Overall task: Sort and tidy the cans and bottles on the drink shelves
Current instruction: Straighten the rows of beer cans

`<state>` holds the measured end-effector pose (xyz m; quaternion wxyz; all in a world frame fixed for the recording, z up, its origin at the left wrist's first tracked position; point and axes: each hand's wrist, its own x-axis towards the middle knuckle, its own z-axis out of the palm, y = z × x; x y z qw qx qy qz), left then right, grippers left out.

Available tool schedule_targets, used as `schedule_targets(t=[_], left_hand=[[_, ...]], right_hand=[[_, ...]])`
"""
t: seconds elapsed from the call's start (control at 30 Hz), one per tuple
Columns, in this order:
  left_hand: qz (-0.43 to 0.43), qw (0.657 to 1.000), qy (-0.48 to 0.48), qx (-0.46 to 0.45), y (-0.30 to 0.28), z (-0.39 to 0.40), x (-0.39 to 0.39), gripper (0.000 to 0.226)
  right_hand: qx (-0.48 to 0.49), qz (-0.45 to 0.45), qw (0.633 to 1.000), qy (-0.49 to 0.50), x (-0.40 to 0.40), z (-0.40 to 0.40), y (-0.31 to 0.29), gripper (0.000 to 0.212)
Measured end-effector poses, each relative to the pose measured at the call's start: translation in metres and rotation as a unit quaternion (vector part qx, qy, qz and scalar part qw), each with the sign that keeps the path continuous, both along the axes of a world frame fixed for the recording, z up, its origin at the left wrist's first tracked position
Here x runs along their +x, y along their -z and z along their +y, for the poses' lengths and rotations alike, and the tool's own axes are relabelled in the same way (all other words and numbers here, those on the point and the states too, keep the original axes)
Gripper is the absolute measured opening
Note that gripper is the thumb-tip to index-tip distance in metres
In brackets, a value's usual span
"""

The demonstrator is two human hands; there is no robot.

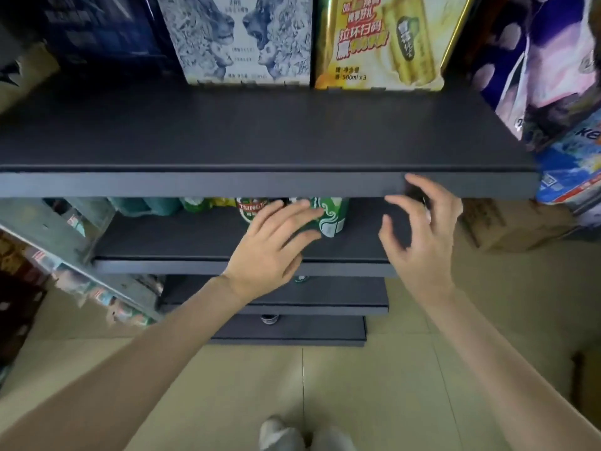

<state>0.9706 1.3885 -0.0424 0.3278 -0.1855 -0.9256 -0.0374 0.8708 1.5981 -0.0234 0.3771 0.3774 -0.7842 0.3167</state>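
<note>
Now — left hand [276,242] fingers spread, touching green can [330,216] | right hand [419,229] loosely curled, holding nothing

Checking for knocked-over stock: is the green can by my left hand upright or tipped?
Upright: the green can stands on the second shelf, its top hidden under the upper shelf.

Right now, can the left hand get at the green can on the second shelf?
Probably yes. The left hand is already under the top shelf, fingers stretched onto the green can. Nothing stands between them, and the right hand is off to the side.
</note>
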Motion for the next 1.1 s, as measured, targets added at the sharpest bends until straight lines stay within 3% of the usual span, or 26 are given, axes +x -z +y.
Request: schedule_targets(t=[0.07,0.17,0.23,0.33,0.4,0.53,0.67,0.77,0.87,0.93,1.0,1.1], left_hand=[[-0.065,0.998,0.014,-0.018,0.032,-0.005,0.009,0.035],[-0.091,0.983,-0.132,0.086,0.066,-0.017,-0.013,0.046],[-0.066,0.975,-0.168,0.127,0.080,-0.017,-0.045,0.052],[0.011,0.970,-0.180,0.165,0.095,-0.011,-0.089,0.061],[0.065,0.958,-0.196,0.200,0.108,-0.003,-0.104,0.064],[0.143,0.937,-0.201,0.248,0.127,-0.002,-0.116,0.074],[0.153,0.935,-0.173,0.271,0.128,-0.003,-0.117,0.088],[0.107,0.936,-0.180,0.283,0.131,-0.007,-0.119,0.093],[0.037,0.924,-0.193,0.327,0.129,-0.012,-0.121,0.093],[-0.020,0.906,-0.192,0.377,0.125,-0.016,-0.121,0.092],[-0.082,0.882,-0.187,0.424,0.127,-0.020,-0.121,0.090],[-0.118,0.868,-0.178,0.449,0.131,-0.027,-0.127,0.089]], right_hand=[[-0.004,0.027,0.999,-0.019,0.008,-0.010,0.020,0.021],[0.048,0.000,0.995,-0.092,0.005,-0.022,0.070,0.033],[0.060,-0.118,0.984,-0.118,-0.019,-0.034,0.100,0.054],[-0.030,-0.327,0.934,-0.140,-0.058,-0.059,0.119,0.089],[-0.062,-0.368,0.917,-0.139,-0.073,-0.065,0.127,0.089],[-0.064,-0.354,0.922,-0.144,-0.086,-0.064,0.143,0.078],[-0.057,-0.330,0.930,-0.150,-0.089,-0.064,0.147,0.061],[-0.042,-0.309,0.938,-0.152,-0.094,-0.065,0.151,0.059],[-0.019,-0.299,0.944,-0.136,-0.094,-0.066,0.152,0.077],[-0.045,-0.367,0.912,-0.180,-0.094,-0.065,0.151,0.091],[-0.070,-0.444,0.861,-0.237,-0.093,-0.061,0.149,0.091],[-0.023,-0.470,0.850,-0.237,-0.100,-0.061,0.144,0.085]])
